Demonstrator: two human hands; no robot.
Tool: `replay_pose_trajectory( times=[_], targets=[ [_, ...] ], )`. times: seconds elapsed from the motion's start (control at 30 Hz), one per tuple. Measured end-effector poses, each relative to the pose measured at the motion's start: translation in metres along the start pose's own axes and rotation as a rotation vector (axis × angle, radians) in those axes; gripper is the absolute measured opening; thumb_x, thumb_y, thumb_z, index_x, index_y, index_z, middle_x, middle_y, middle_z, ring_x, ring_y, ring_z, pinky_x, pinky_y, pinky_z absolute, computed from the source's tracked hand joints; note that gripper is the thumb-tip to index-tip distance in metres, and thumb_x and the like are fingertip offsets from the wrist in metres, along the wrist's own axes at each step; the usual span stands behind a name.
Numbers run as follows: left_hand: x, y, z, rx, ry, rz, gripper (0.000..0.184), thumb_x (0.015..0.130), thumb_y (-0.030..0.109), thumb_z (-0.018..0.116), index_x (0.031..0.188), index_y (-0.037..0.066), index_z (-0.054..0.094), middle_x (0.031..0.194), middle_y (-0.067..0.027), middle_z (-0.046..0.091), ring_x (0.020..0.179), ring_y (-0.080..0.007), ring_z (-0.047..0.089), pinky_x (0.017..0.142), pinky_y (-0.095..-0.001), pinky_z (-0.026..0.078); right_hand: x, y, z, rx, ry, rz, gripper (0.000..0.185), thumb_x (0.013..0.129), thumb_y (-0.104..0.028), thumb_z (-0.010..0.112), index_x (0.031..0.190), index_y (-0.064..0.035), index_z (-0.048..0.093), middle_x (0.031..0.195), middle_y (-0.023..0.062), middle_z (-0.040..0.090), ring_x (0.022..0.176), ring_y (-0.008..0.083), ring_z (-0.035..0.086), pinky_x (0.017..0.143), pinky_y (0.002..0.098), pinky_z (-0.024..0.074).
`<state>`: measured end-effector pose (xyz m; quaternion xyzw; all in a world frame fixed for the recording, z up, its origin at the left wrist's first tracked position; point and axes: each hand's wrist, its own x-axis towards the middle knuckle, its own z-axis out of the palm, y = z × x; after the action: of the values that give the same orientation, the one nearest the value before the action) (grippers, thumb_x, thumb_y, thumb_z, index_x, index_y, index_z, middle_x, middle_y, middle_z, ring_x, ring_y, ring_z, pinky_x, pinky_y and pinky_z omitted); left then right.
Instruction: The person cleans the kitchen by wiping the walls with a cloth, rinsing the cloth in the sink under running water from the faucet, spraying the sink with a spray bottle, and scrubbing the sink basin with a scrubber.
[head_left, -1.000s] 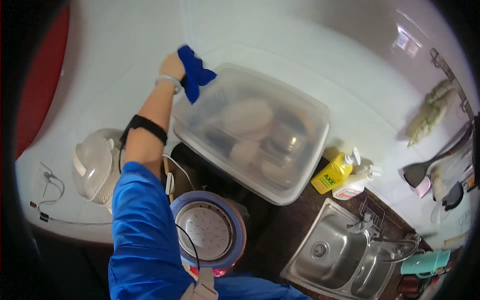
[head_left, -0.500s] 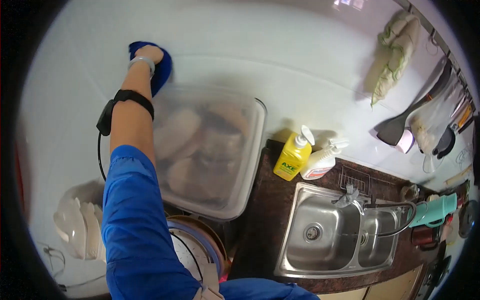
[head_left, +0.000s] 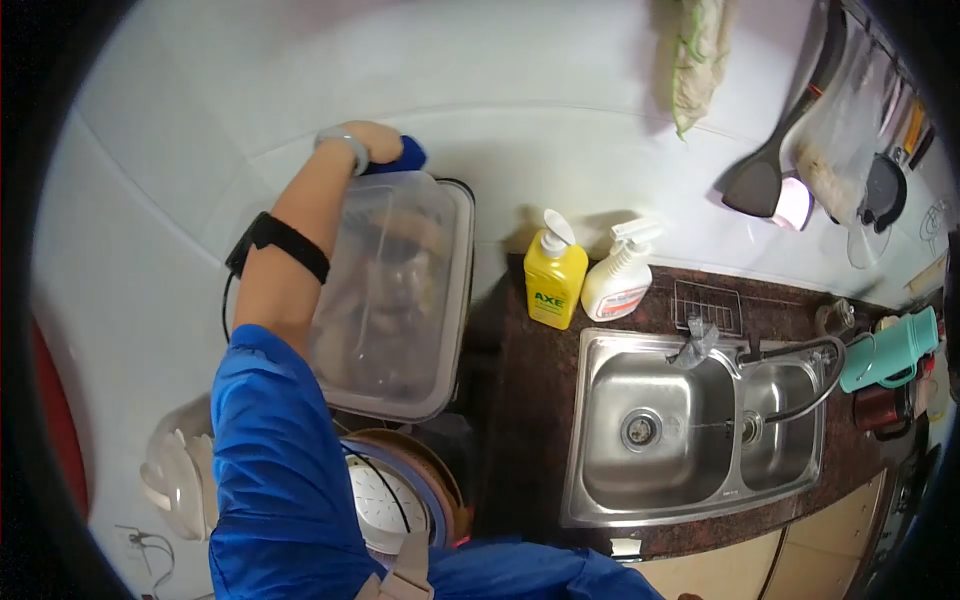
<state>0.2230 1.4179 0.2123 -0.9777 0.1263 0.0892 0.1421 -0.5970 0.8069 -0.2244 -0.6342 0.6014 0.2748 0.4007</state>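
Note:
My left hand [head_left: 372, 142] is closed on a blue cloth [head_left: 405, 156] and presses it to the white wall, just above the back edge of a large lidded plastic box [head_left: 385, 300]. Part of the cloth is hidden behind the hand and the box lid. Blurred contents show through the cloudy lid. A grey bangle [head_left: 345, 146] circles my left wrist, and a black strap with a cable is on the forearm. My right sleeve [head_left: 540, 572] runs along the bottom edge. Only a sliver of my right hand [head_left: 689, 597] shows there, its fingers out of sight.
Right of the box stand a yellow AXE pump bottle [head_left: 556, 275] and a white spray bottle [head_left: 618, 275], behind a double steel sink [head_left: 655, 430]. Below the box are stacked basins [head_left: 400, 500]. A cloth [head_left: 700, 65] and a black spatula [head_left: 757, 185] hang on the wall.
My left hand has carried the blue cloth rightward along the wall, down to the box's back edge. Less of the cloth shows now. The camera view has shifted.

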Motion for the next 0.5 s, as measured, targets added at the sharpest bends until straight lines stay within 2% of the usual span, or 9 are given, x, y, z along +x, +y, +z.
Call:
replay_pose_trajectory(
  times=[0.07,0.1,0.2,0.27,0.33,0.37,0.4,0.47,0.5],
  targets=[
    [0.018,0.028,-0.001,0.003,0.045,0.184,0.032,0.075,0.019,0.048,0.086,-0.004,0.068,0.087,-0.0267,0.065,0.076,-0.0364,0.063,0.072,-0.043,0.048,0.006,0.017,0.001,0.013,-0.014,-0.01,0.048,0.083,-0.04,0.063,0.12,-0.0104,0.06,0.106,0.0063,0.066,0.085,0.0201,0.064,0.063,0.036,0.0449],
    [0.024,0.047,-0.001,-0.068,0.091,0.109,0.033,0.074,0.019,0.049,0.086,-0.005,0.068,0.087,-0.0273,0.065,0.075,-0.0375,0.063,0.071,-0.0422,0.048,0.013,0.022,0.001,0.022,-0.024,-0.023,0.048,0.083,-0.04,0.063,0.12,-0.0105,0.06,0.105,0.0062,0.066,0.085,0.0201,0.064,0.062,0.036,0.045],
    [0.017,0.104,-0.019,-0.066,0.083,0.153,0.034,0.074,0.019,0.048,0.087,-0.003,0.069,0.091,-0.0289,0.064,0.086,-0.0413,0.064,0.078,-0.0432,0.049,0.033,0.035,0.003,0.021,-0.06,-0.018,0.047,0.083,-0.039,0.063,0.12,-0.0107,0.06,0.104,0.0053,0.067,0.083,0.0199,0.064,0.061,0.0368,0.0451],
    [0.019,0.136,-0.026,-0.17,0.252,0.316,0.034,0.077,0.018,0.047,0.086,-0.006,0.068,0.085,-0.0286,0.066,0.078,-0.0384,0.066,0.069,-0.043,0.051,0.043,0.046,0.004,0.074,-0.042,-0.035,0.047,0.082,-0.038,0.064,0.12,-0.0109,0.061,0.103,0.0045,0.067,0.079,0.0194,0.065,0.057,0.0361,0.0441],
    [0.009,0.188,-0.04,-0.699,0.114,0.155,0.033,0.082,0.016,0.043,0.081,-0.009,0.064,0.075,-0.0234,0.065,0.062,-0.0326,0.066,0.054,-0.0402,0.053,0.029,0.036,0.001,0.077,-0.027,-0.038,0.046,0.082,-0.038,0.064,0.12,-0.0109,0.061,0.102,0.0045,0.068,0.079,0.0191,0.065,0.056,0.0353,0.0439],
    [0.022,0.203,-0.039,-0.857,0.052,0.143,0.033,0.084,0.016,0.041,0.082,-0.009,0.063,0.072,-0.0209,0.064,0.058,-0.0313,0.065,0.05,-0.0391,0.054,0.028,0.038,-0.004,0.079,-0.013,-0.039,0.046,0.083,-0.038,0.064,0.119,-0.011,0.061,0.102,0.0044,0.068,0.078,0.0188,0.066,0.055,0.0345,0.0436],
    [0.034,0.211,-0.038,-0.865,0.05,0.165,0.033,0.084,0.016,0.041,0.082,-0.009,0.063,0.072,-0.0209,0.064,0.058,-0.0313,0.065,0.05,-0.0391,0.054,0.026,0.042,-0.006,0.093,0.002,-0.03,0.046,0.083,-0.038,0.064,0.119,-0.011,0.061,0.102,0.0044,0.068,0.078,0.0188,0.066,0.055,0.0345,0.0436],
    [0.042,0.232,-0.046,-1.264,0.033,0.088,0.033,0.087,0.018,0.04,0.091,-0.008,0.06,0.075,-0.0184,0.064,0.059,-0.0321,0.066,0.054,-0.0416,0.058,0.051,0.071,-0.004,0.154,0.048,-0.093,0.046,0.083,-0.039,0.064,0.12,-0.0109,0.061,0.103,0.0048,0.068,0.079,0.018,0.066,0.054,0.0329,0.0435],
    [0.037,0.239,-0.054,-1.448,0.077,0.033,0.033,0.09,0.02,0.039,0.099,-0.007,0.057,0.08,-0.0209,0.065,0.061,-0.0326,0.067,0.055,-0.0451,0.059,0.049,0.079,-0.006,0.166,0.051,-0.083,0.046,0.083,-0.039,0.064,0.12,-0.0109,0.061,0.103,0.0048,0.068,0.079,0.018,0.066,0.054,0.0329,0.0435]
  ],
)
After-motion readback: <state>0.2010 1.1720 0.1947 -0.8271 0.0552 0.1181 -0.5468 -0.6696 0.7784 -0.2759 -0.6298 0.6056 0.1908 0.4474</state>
